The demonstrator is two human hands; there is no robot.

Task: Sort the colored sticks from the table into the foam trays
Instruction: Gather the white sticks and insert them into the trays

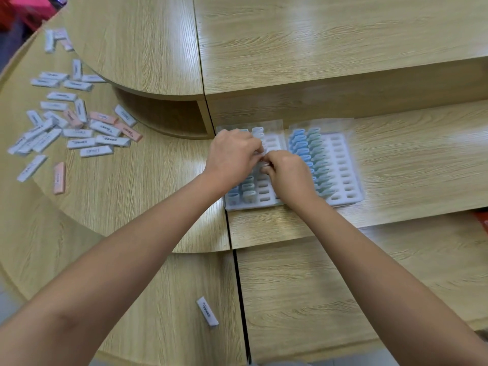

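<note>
Two bare hands met over a tray, the left hand (pixel 233 154) and right hand (pixel 287 175) both with fingers curled inward and fingertips nearly touching. A pale sliver (pixel 261 163) showed between them, probably a stick, but motion blur made it impossible to tell which hand actually gripped it. Below them lay the left white foam tray (pixel 266 200), with sticks standing in its near slots and an empty column of slots at its right. Just beside it sat the right white foam tray (pixel 343 180), holding upright blue and green sticks (pixel 306 149) in two full rows, its remaining slots bare. Well apart on the left, a scatter of loose white, grey and pink sticks (pixel 79 128) lay flat on the pale wooden table (pixel 158 207), and a single white stick (pixel 207 311) lay alone near the person. The step in hand appeared to be seating a stick in a slot; doing it well likely called for holding the stick upright, lining it up with one empty slot of the matching colour's row, and pressing straight down without nudging its neighbours.
</note>
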